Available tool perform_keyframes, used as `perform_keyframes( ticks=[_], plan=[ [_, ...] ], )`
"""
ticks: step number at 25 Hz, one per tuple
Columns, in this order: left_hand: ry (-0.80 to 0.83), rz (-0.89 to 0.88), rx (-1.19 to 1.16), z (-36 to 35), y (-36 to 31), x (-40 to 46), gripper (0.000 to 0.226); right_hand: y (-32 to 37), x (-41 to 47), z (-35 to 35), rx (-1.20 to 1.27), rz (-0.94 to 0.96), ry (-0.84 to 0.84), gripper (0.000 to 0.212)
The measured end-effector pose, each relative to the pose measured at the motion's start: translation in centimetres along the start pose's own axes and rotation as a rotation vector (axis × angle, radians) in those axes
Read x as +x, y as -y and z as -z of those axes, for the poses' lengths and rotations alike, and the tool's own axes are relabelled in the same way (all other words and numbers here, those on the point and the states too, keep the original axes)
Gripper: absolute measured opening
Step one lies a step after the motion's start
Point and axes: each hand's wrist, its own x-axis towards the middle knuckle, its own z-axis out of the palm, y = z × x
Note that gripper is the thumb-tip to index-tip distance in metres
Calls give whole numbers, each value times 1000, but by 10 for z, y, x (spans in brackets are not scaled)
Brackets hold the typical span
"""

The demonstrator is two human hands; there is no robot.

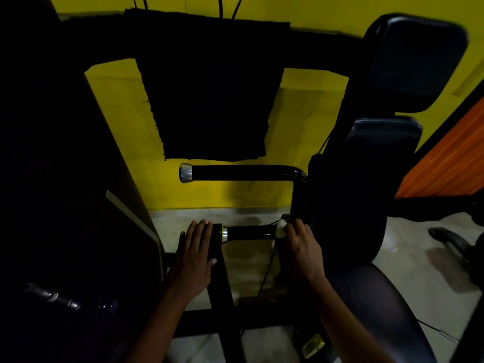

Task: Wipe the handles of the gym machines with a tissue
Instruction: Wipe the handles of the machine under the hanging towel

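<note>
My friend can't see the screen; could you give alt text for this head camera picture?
A person's right hand presses a white tissue around the inner end of a black machine handle, while the left hand rests flat on its outer end. A second handle sits above, before a yellow wall.

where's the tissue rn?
Head view, lower centre-right: the tissue is under the right hand, wrapped on the lower handle at its inner end.
</note>
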Motion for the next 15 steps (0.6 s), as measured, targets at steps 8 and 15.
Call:
perform_keyframes(
  ticks=[8, 15],
  plan=[
    [-22, -3, -13, -1, -1, 1, 97, 30, -14, -28, 340, -191, 44, 23],
    [4, -17, 25, -5, 3, 3, 85, 123, 6, -33, 361, 23, 197, 53]
  ],
)
